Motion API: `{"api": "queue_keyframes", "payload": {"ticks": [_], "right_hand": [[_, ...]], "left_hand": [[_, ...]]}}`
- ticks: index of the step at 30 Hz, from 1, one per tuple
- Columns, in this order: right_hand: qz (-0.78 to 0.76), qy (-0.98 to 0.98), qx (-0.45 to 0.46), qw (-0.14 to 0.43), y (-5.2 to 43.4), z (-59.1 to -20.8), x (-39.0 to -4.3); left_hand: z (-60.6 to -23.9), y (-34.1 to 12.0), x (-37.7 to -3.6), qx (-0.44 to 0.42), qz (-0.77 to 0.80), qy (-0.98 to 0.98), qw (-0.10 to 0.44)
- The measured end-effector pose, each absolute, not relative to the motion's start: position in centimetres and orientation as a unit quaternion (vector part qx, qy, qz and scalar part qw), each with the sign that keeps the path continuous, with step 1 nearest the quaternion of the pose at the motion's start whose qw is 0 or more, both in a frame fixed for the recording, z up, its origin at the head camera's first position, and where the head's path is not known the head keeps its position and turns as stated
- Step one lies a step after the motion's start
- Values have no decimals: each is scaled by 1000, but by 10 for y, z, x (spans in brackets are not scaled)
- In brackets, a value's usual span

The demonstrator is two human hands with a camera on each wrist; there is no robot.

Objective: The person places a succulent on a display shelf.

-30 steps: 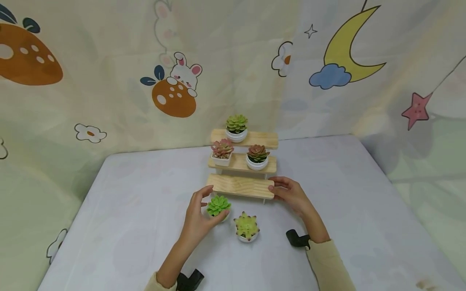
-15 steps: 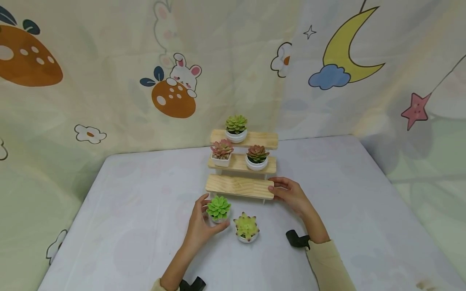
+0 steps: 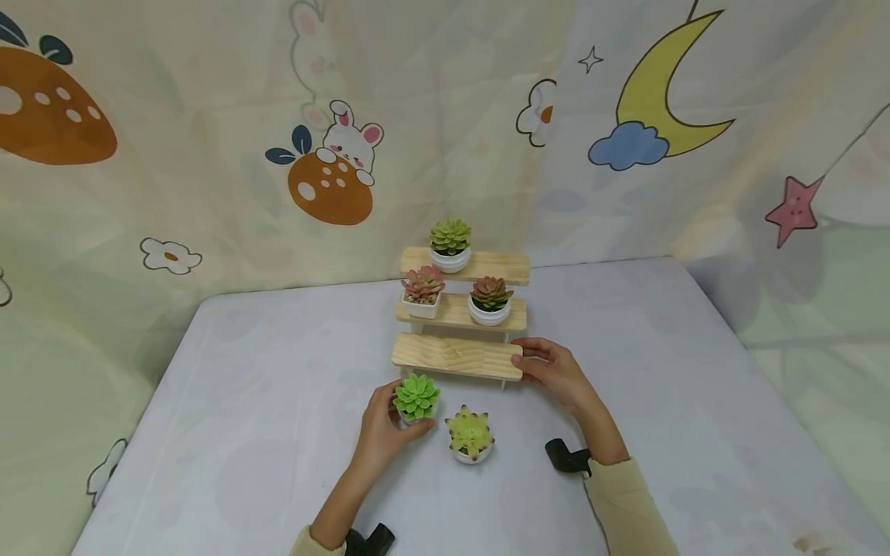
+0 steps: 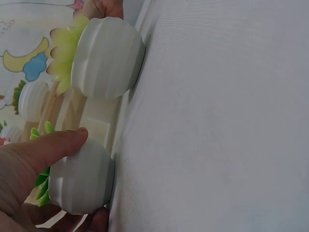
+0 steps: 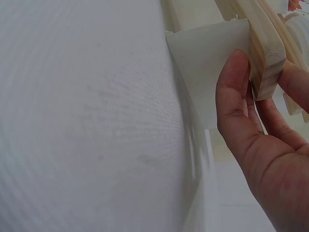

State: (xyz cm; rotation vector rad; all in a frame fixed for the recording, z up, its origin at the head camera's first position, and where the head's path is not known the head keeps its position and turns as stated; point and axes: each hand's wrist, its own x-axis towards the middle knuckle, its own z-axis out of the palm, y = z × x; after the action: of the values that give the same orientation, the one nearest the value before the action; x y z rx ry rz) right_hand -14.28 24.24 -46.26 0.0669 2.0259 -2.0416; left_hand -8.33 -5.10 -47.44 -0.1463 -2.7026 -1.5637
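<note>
My left hand (image 3: pixel 381 434) grips a bright green potted succulent (image 3: pixel 416 395) that stands on the table in front of a small three-step wooden stand (image 3: pixel 455 356). In the left wrist view, the thumb lies along one side of its white ribbed pot (image 4: pixel 81 181), with fingers curled round the other. My right hand (image 3: pixel 558 377) holds the right end of the stand's lowest step; the right wrist view has the thumb by the white support (image 5: pixel 205 58) under the board. A yellow-green succulent with dark tips (image 3: pixel 470 434) stands just right of the left hand.
On the top step sits a green succulent (image 3: pixel 450 245). The middle step bears a pink succulent (image 3: pixel 422 292) in a square pot and a reddish-brown one (image 3: pixel 490 300). White cloth covers the table (image 3: pixel 278 386); a printed curtain (image 3: pixel 445 139) hangs behind.
My left hand has drawn slightly down and closed its thumb and fingers round the bright green succulent's pot. The right hand stays on the stand's lowest step.
</note>
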Motion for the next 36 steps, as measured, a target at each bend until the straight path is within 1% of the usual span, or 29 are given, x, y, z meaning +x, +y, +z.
{"api": "queue_keyframes", "payload": {"ticks": [8, 25, 36], "right_hand": [[-706, 695, 25, 132, 243, -462, -142], [-708, 694, 17, 128, 244, -463, -144], [-712, 691, 16, 127, 244, -464, -143]], "left_hand": [[-473, -53, -86, -47, -501, -864, 1], [-458, -51, -83, -52, -519, -852, 46], [-445, -50, -88, -51, -529, -844, 70]]}}
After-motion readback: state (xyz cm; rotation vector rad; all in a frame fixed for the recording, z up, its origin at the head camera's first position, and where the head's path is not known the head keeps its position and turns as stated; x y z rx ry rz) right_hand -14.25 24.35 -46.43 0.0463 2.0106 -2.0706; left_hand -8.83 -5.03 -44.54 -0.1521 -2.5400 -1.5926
